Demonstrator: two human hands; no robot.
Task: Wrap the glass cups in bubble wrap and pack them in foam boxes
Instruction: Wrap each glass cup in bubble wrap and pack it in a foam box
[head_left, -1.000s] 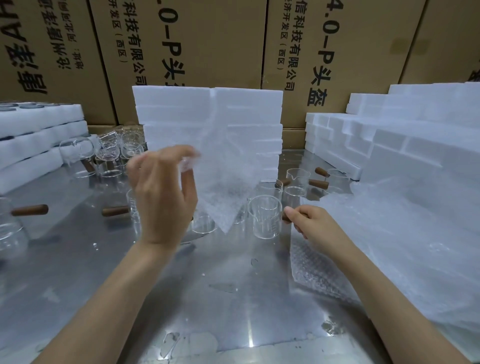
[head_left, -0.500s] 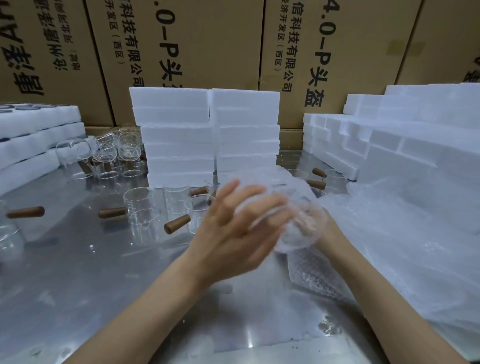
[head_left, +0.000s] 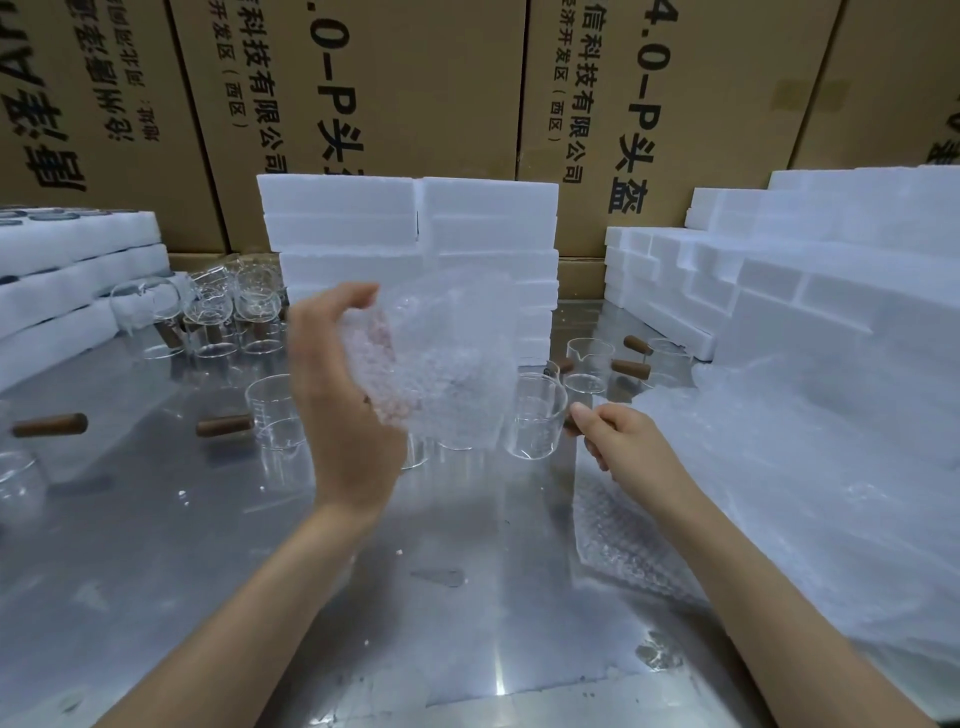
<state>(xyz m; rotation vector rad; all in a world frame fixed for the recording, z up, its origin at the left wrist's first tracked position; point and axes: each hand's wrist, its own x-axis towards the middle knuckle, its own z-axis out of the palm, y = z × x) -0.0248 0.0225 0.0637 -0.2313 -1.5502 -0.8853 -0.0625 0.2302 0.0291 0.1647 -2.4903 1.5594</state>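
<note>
Where cartons (head_left: 363, 104) line wall, steel table (head_left: 467, 597) w/ foam stacks (head_left: 410, 228).

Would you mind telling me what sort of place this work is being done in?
Probably a packing bench in a warehouse: printed cardboard cartons line the back, white foam boxes are stacked on a metal table, and many glass cups await wrapping.

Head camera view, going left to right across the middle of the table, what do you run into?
Foam trays → cup cluster → left hand → bubble wrap sheet → glass cup → right hand → bubble wrap pile.
</note>
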